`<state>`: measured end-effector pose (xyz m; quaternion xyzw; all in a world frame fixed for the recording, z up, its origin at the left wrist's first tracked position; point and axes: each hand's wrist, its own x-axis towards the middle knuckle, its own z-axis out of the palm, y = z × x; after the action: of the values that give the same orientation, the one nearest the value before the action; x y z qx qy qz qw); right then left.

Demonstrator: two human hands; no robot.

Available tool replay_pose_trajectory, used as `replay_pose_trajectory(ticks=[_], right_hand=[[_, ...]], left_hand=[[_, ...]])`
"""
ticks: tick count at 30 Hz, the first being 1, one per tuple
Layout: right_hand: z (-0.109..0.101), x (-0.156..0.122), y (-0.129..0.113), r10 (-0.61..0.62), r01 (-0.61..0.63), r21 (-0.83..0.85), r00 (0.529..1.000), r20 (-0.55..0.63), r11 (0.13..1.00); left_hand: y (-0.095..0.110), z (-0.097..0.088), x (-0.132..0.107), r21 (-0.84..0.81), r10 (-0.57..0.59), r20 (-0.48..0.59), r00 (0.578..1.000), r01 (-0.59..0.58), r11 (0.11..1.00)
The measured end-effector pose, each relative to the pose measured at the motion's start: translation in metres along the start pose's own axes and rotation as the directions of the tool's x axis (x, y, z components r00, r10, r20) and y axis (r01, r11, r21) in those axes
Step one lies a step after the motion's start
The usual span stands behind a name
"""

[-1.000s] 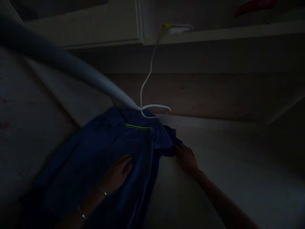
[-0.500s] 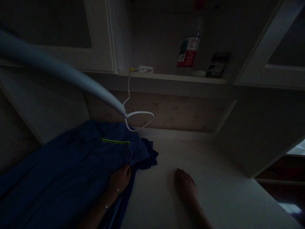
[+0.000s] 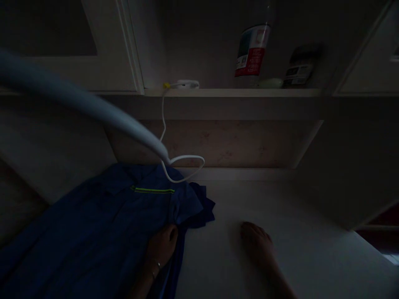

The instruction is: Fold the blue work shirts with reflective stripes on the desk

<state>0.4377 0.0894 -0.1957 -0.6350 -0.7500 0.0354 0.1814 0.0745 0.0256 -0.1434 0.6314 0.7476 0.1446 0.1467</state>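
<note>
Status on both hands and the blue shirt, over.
Left hand on blue shirt, grip unclear. Right hand apart from shirt, at white tabletop. White cable hangs across the view.

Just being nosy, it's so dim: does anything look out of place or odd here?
The white cord looks odd: it hangs off the shelf and loops loosely in front of the shirt, rather than lying tidy. I see no spill or damage, but it's dark.
</note>
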Motion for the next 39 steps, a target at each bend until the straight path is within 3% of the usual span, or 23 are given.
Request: replay_pose_trajectory(ticks=[39], right_hand=[[0.003, -0.0003, 0.0029, -0.022, 0.021, -0.014, 0.999, -0.037, 1.0]], left_hand=[[-0.0064, 0.0053, 0.0009, -0.03, 0.027, -0.049, 0.998, -0.029, 0.999]])
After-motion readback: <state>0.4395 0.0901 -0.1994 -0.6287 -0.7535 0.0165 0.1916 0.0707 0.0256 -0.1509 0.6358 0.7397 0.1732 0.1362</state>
